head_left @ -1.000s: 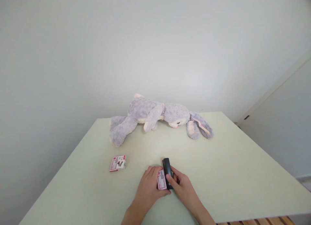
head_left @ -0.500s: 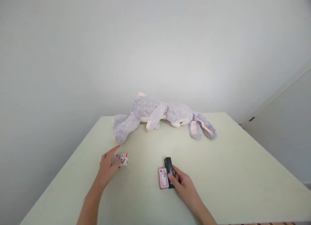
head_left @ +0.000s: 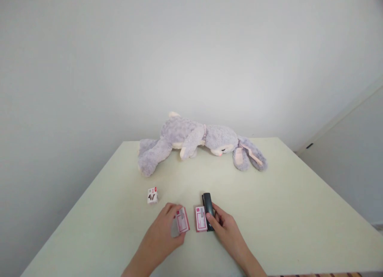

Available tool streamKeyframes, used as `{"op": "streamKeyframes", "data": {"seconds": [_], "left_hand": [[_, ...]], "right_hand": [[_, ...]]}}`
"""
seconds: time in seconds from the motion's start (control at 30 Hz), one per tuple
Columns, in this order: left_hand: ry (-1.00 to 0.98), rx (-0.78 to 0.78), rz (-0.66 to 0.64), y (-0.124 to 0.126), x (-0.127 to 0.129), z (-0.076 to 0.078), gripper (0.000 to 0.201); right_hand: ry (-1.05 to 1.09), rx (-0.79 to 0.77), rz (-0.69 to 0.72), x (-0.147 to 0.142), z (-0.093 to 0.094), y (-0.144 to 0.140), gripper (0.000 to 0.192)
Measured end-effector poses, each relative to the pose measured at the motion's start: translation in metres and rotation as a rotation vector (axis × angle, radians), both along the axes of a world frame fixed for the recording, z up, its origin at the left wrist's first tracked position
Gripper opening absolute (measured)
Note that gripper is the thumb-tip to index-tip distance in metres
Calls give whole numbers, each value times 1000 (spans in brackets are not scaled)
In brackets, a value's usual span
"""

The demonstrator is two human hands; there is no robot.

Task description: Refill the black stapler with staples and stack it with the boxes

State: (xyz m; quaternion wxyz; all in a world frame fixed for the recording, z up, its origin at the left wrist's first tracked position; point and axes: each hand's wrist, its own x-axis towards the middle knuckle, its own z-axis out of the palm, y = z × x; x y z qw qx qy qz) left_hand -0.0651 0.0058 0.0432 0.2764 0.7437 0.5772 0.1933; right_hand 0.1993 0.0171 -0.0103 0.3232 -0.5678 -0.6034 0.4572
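Both forearms (head_left: pixel 139 258) being cut off by the lower edge, some fingers of the right hand (head_left: pixel 226 228) partly hidden by the black stapler (head_left: pixel 209 207), print on the boxes (head_left: pixel 201 221) too small to be read

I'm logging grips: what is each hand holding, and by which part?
Left hand: a pink-labelled box, by its far and near ends. Right hand: the dark stapler, by its near half, thumb on top.

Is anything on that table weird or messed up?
The stuffed bunny looks a little odd: a toy lying along the back of the table, behind a stapler and little boxes. The box in the left hand is tilted, but it's just being held. I see no spills or damage.
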Motion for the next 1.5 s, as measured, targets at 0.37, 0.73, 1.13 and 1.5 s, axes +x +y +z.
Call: {"op": "streamKeyframes", "data": {"seconds": [0.37,0.73,1.13,1.5], "left_hand": [[-151,11,-210,27,68,-2,63],[-179,41,-208,21,67,-14,108],[-107,77,693,53,-78,-6,42],[-298,-67,361,68,52,-34,40]], "right_hand": [[55,17,-22,-2,5,0,65],[16,22,15,0,3,2,62],[-4,-10,-27,1,1,-1,67],[-146,-1,46,6,17,-22,109]]}}
